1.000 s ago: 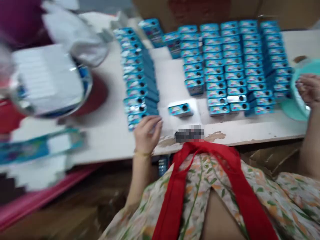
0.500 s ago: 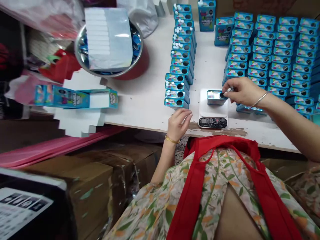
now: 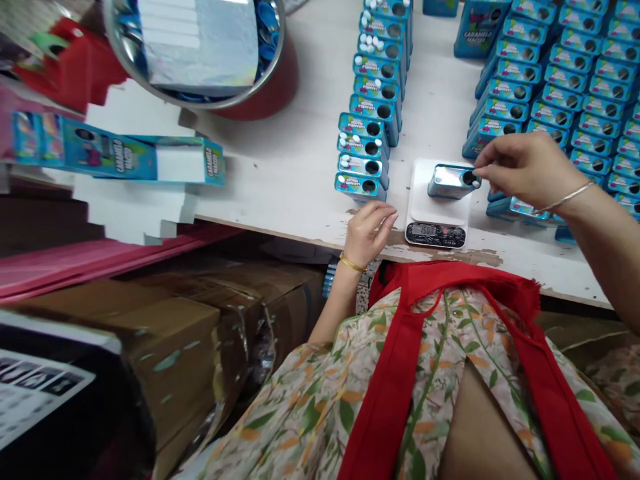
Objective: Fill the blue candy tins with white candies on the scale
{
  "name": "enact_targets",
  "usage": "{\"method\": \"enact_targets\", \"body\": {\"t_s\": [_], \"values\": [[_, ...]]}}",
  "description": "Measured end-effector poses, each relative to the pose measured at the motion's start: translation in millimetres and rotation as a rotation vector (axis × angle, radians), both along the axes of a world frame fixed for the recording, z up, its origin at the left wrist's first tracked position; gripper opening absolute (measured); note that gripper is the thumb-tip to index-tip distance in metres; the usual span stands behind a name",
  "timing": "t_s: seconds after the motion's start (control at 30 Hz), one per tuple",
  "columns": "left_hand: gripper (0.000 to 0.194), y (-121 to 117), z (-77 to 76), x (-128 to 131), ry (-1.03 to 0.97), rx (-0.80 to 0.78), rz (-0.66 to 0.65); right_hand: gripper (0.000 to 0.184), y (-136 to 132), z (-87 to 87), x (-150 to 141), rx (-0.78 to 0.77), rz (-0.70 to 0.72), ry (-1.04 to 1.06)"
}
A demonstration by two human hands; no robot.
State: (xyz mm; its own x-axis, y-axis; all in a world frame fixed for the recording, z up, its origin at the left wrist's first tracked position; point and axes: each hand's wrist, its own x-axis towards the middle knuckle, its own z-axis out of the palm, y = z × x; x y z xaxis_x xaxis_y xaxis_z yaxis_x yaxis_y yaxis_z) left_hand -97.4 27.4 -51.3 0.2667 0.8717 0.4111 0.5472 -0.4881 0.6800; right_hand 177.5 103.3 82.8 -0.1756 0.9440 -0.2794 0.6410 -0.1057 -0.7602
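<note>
My right hand [image 3: 530,170] is closed in a pinch over the dark opening of a small blue candy tin [image 3: 447,191]. A small white candy [image 3: 476,184] shows right at its fingertips, at the rim of the opening. The tin stands upright on a white digital scale [image 3: 423,212] with a lit display. My left hand [image 3: 367,233] hovers at the table's front edge, left of the scale, with fingers curled together; whether anything is in them is hidden. Just beyond it runs a row of blue tins [image 3: 361,181], several with white candies on their lids.
Many more blue tins [image 3: 500,127] stand in columns at the right. A metal pot [image 3: 287,73] holding blue packets, with a box on top, stands back left. An opened carton [image 3: 180,160] lies at left. Cardboard boxes [image 3: 165,333] are below the table.
The view has shifted, so the table's contents sit differently in the picture. My right hand's fingers lift slightly off the tin's opening, and fewer candies show in them. My left hand stays curled.
</note>
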Motion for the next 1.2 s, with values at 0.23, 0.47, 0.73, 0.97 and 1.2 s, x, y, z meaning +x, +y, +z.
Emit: {"method": "enact_targets", "body": {"t_s": [0.23, 0.47, 0.73, 0.97, 1.2], "values": [[0.022, 2, -4.3, 0, 0.03, -0.058, 0.013, 0.011, -16, -5.2, 36, -0.277, -0.276, 0.342], [0.021, 4, -4.2, 3, 0.021, -0.052, -0.001, 0.007, -21, -11.9, 34, -0.159, -0.233, 0.234], [0.021, 7, 0.0, 15, -0.054, -0.02, 0.031, 0.008, -18, -14.9, 17, -0.09, -0.172, 0.131], [0.028, 22, 11.1, 39, -0.062, -0.004, -0.051, 0.016, -25, -34.9, 17, -0.002, -0.111, 0.145], [0.067, 52, -1.0, 68, 0.014, -0.029, -0.072, 0.005, -38, -38.3, 9, -0.095, -0.281, 0.506]]}}
